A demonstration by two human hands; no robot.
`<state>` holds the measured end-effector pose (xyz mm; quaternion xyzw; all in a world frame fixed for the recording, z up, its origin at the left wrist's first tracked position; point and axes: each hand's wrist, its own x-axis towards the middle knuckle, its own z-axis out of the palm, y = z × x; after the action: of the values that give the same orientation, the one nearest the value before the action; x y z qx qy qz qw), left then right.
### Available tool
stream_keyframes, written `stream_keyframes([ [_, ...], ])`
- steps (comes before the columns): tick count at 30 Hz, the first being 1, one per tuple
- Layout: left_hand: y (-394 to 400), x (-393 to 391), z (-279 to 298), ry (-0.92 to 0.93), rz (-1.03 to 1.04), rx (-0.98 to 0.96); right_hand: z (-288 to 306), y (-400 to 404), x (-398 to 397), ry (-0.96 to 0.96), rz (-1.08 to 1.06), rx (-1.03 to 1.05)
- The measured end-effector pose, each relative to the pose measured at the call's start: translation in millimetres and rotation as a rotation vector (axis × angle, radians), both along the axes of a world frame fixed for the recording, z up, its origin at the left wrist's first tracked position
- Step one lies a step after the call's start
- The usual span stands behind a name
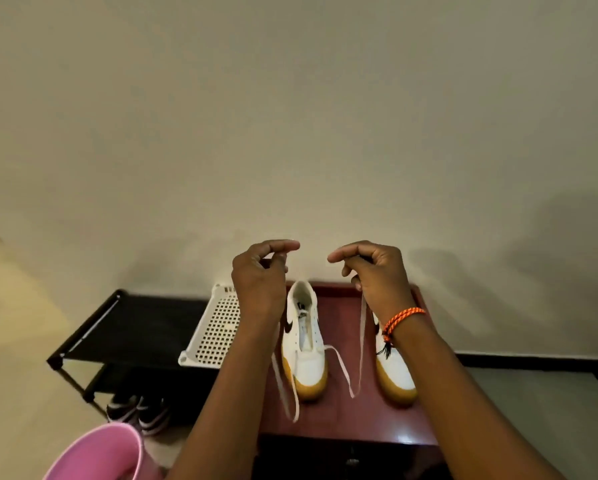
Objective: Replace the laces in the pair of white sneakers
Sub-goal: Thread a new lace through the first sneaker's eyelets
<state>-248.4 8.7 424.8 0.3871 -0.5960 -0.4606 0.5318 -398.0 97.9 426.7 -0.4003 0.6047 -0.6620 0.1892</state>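
Lace (362, 337): ends pinched in raised left hand (257, 277) and right hand (377, 275), hanging to left sneaker (304, 344) on desk (366, 420). Right sneaker (396, 372), white basket (214, 330) alongside.

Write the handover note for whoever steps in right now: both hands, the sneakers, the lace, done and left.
Left hand: raised, pinching one end of the lace.
Right hand: raised, pinching the other end.
Both strands hang down to the left sneaker, passing through its lowest eyelets; the upper eyelets look empty.
Right sneaker: beside it on the red-brown table, mostly hidden by the right forearm; its lacing cannot be told.
Done: first eyelet row threaded, it seems.
Left: lace up the left sneaker, then check and lace the right one.
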Motion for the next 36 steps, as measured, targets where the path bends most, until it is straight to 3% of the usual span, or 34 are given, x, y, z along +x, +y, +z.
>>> stream_keyframes([
  [4, -11.7, -4.6, -113.0, -0.207, -0.025, 0.204, -100.1, -6.4, -12.1, 0.074, -0.057, 0.282],
  [9, -16.6, -7.1, -209.0, -0.623, -0.087, 0.238, -204.6, -18.7, -18.4, 0.271, -0.033, 0.535],
  [14, -27.1, -15.7, -242.5, -0.896, -0.085, 0.158, -256.9, -34.6, -15.6, 0.558, 0.001, 0.593],
  [21, -29.2, -21.9, -250.6, -1.029, -0.03, 0.155, -266.9, -52.6, -8.0, 0.712, -0.035, 0.718],
  [23, -28.7, -22.1, -250.2, -1.037, -0.01, 0.169, -269.3, -55.9, -7.8, 0.632, -0.008, 0.716],
  [27, -27.9, -22.5, -248.9, -1.055, 0.006, 0.18, -268.2, -56.8, -12.5, 0.225, 0.038, 0.644],
  [31, -30.1, -23.7, -252.6, -1.06, 0.022, 0.178, -262.9, -52.8, -16.9, 0.082, 0.09, 0.574],
  [36, -28.6, -23.9, -251.9, -1.022, 0.032, 0.182, -251.4, -44.0, -27.5, -0.229, 0.139, 0.408],
])
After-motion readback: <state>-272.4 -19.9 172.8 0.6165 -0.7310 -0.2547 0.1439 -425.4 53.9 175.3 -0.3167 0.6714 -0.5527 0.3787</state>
